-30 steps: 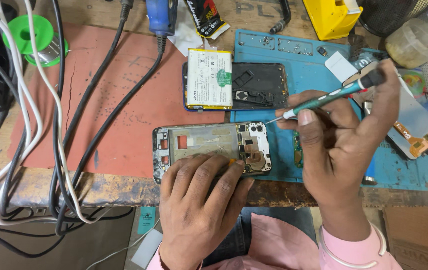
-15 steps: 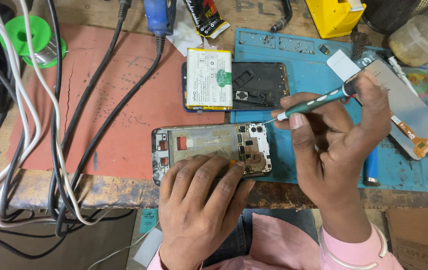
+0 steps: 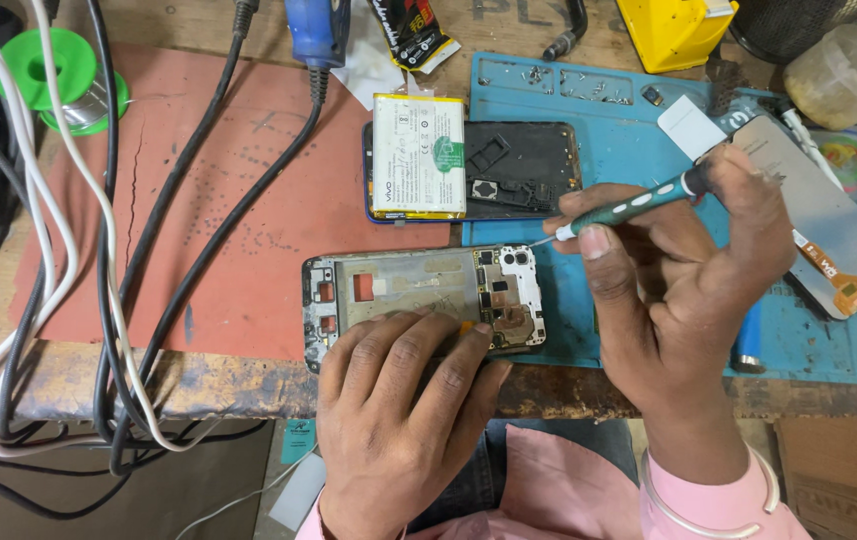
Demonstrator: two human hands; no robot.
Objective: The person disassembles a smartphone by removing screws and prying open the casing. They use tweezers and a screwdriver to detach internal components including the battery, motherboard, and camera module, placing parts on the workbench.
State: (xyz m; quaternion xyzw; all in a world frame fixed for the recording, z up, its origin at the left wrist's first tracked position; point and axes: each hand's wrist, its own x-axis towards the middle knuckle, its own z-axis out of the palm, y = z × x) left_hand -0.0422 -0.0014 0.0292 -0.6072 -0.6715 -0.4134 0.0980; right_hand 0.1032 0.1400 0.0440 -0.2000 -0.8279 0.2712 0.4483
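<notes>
Two bare hands work at the near edge of the bench point(image 3: 68, 385). The left hand point(image 3: 398, 400) lies flat, fingers spread and released, pressing down on the near side of the phone frame point(image 3: 418, 290), which rests across the seam between the red mat point(image 3: 238, 200) and the blue mat point(image 3: 638, 150), close to the bench's front edge. The frame's circuit board end, with its camera cluster, points toward the right hand point(image 3: 678, 270). That hand is clenched around a green-handled screwdriver point(image 3: 628, 208), pinched between thumb and fingers, its thin tip hanging just above and right of the frame's upper right corner; whether it touches the frame cannot be told. Just beyond the frame lies a back cover point(image 3: 518, 170) with a white battery point(image 3: 418, 155) on it, straddling both mats. A detached screen point(image 3: 818, 220) rests at the blue mat's right side. Black and white cables point(image 3: 48, 260) run down the bench's left edge, beside a green solder spool point(image 3: 63, 75) in the far left corner. A yellow box point(image 3: 673, 30) stands at the far edge.
</notes>
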